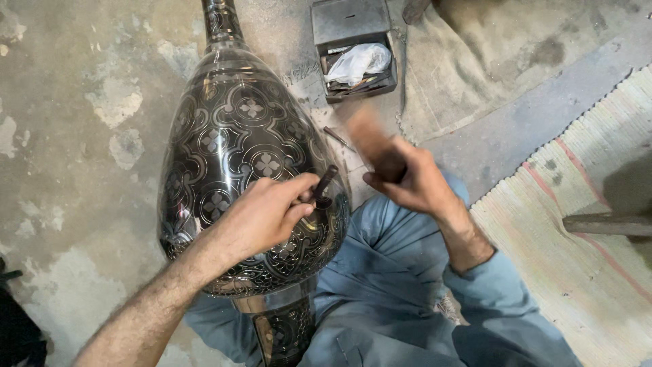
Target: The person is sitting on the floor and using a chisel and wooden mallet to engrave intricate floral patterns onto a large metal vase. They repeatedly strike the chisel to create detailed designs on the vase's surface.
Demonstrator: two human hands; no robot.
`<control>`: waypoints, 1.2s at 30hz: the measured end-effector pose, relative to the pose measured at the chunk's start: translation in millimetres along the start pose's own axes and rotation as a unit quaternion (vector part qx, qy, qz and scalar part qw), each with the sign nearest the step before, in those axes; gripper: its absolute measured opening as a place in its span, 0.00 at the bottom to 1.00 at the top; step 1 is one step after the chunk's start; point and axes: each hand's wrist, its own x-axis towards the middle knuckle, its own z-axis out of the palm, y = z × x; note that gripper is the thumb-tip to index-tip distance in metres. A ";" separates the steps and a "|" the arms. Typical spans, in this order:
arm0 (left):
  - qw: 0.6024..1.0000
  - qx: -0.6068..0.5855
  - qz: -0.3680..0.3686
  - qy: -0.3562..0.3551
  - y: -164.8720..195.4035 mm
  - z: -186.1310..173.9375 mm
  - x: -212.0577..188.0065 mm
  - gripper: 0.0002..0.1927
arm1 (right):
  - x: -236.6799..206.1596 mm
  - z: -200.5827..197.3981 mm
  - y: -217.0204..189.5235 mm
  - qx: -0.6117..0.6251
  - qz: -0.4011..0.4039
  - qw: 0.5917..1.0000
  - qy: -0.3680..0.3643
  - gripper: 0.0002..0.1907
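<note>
Across my lap lies a large black metal vase (pixel 238 149), its belly covered in silver-lined quatrefoil and scroll engraving, its narrow neck pointing away from me over the concrete floor (pixel 75 102) and its foot down between my knees. My left hand (pixel 268 214) rests on the vase's lower belly, and its grip is clenched around a short dark chisel (pixel 323 185), which stands tilted with its tip against the engraved metal. My right hand (pixel 407 180) is just beside it, raised a little above the vase, and its grip is closed on a wooden mallet (pixel 370 139) that shows only as a reddish-brown blur, so I cannot tell its exact shape. My blue trousers (pixel 387 258) fill the space under both hands. Beyond the mallet, on the floor, sits an open grey metal box (pixel 353 47) holding small tools and a crumpled white plastic bag (pixel 358 62). A loose thin tool (pixel 336 137) lies between the box and the vase. To my right spreads a striped woven mat (pixel 584 224).
</note>
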 end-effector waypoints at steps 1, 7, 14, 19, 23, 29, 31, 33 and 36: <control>1.000 -0.001 0.020 -0.016 0.6 -2.0 2.8 0.20 | -10.1 6.2 3.0 -0.103 -0.047 0.993 0.022 0.19; 0.982 0.063 0.150 -0.097 1.9 -9.5 25.0 0.20 | -65.7 55.1 -8.3 0.071 0.072 0.979 0.176 0.17; 0.944 0.144 0.139 -0.262 13.7 -13.1 54.1 0.20 | -98.4 78.2 -37.5 0.192 0.268 0.922 0.202 0.14; 0.922 0.168 0.092 -0.336 24.7 -12.9 62.6 0.22 | -107.5 87.9 -54.2 0.152 0.246 0.936 0.200 0.16; 0.905 0.168 0.130 -0.369 25.6 -12.3 67.7 0.26 | -112.3 96.4 -62.3 0.204 0.264 0.897 0.289 0.15; 0.882 0.211 0.166 -0.387 21.4 -6.7 74.2 0.28 | -112.8 103.8 -70.7 0.250 0.246 0.886 0.304 0.16; 0.885 0.179 0.172 -0.393 17.4 -5.5 73.8 0.27 | -110.6 101.7 -72.1 0.176 0.333 0.904 0.201 0.21; 0.889 0.132 0.189 -0.395 13.1 -6.6 77.6 0.27 | -108.0 98.0 -71.9 0.253 0.313 0.897 0.181 0.24; 0.891 0.166 0.202 -0.370 8.9 -3.6 79.6 0.24 | -104.1 92.7 -67.8 0.211 0.383 0.898 0.052 0.26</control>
